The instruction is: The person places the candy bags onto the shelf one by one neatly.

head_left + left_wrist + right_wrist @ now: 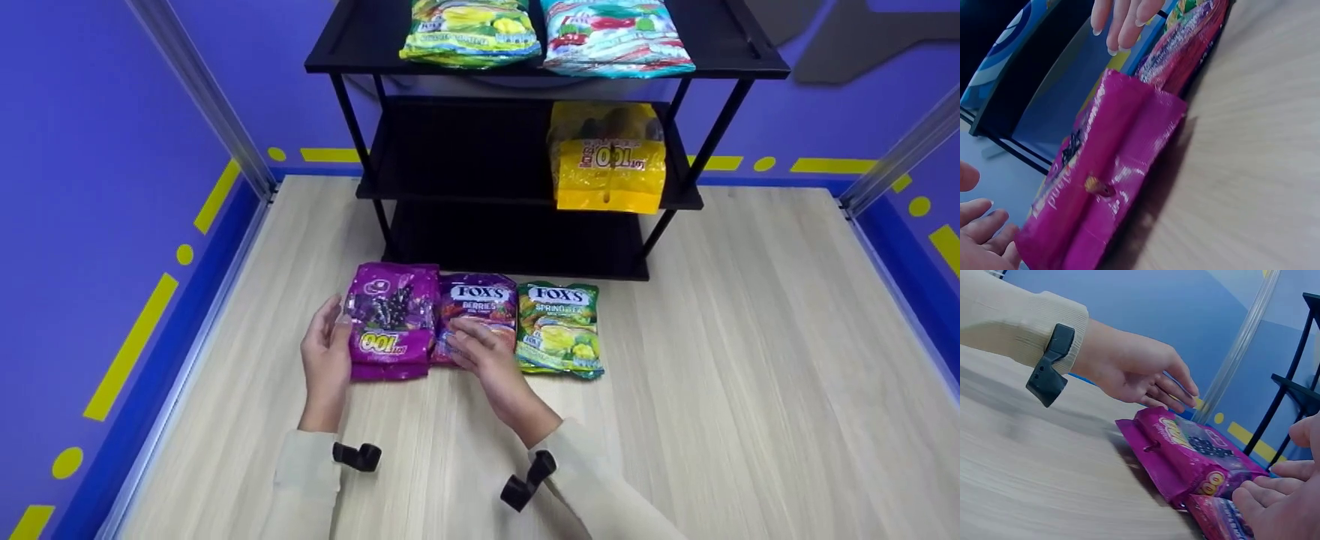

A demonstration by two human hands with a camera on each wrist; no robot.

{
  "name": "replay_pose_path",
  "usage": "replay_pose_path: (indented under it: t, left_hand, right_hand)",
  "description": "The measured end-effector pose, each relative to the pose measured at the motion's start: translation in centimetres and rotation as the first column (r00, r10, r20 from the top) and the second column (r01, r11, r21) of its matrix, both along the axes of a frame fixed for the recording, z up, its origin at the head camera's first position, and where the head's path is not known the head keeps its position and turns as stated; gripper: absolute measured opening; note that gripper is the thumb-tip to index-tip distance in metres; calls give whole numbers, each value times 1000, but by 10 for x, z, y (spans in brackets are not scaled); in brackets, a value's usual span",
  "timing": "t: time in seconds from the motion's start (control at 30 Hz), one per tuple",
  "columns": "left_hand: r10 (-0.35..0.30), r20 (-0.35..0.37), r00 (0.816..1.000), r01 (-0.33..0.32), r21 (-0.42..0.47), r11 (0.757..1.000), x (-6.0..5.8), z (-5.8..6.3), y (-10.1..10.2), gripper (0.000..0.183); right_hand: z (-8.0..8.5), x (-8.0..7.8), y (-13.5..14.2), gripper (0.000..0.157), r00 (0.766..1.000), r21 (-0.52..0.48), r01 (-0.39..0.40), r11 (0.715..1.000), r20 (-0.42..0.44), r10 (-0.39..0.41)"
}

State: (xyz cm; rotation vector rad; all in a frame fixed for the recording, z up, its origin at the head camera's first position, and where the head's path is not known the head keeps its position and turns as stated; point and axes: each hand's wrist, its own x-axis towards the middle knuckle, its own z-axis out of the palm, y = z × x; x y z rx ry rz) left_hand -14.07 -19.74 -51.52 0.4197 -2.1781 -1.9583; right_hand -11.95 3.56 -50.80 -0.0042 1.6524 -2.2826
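A magenta candy bag (pixel 394 300) with dark berries printed on it lies flat on the wooden surface. My left hand (pixel 328 360) is at its left edge, fingers extended; the right wrist view shows that hand (pixel 1134 371) beside the bag with loosely bent fingers. To its right lies a purple FOX'S Berries candy bag (pixel 480 294). Over this bag's lower part hovers or rests my right hand (pixel 499 379), fingers extended and gripping nothing; contact cannot be told. A green FOX'S Spring Tea candy bag (pixel 559 330) lies at the right end of the row.
Behind the row stands a black three-tier shelf (pixel 465 150). Its top holds a green-yellow bag (pixel 472 34) and a light-blue and red bag (pixel 619 37). A yellow candy bag (pixel 611 172) sits on the middle tier's right side. Blue walls (pixel 97 187) enclose the wooden surface.
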Motion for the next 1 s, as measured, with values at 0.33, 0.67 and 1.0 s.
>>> replay_pose_path:
  t: [0.33,0.67,1.0]
  left_hand:
    - [-45,113,993,30,128,991,-2,-16,-4,59]
    - [-97,185,978,75,122,990,-2,-25,-1,68]
    - [-91,165,982,81,65,995,-3,-29,-1,55]
  right_hand:
    - [-7,4,-20,57,997,-4,-45,999,70,45]
    - [-11,7,-26,56,996,-20,-38,999,85,40]
    - [-13,5,-31,53,995,-19,-45,999,89,47]
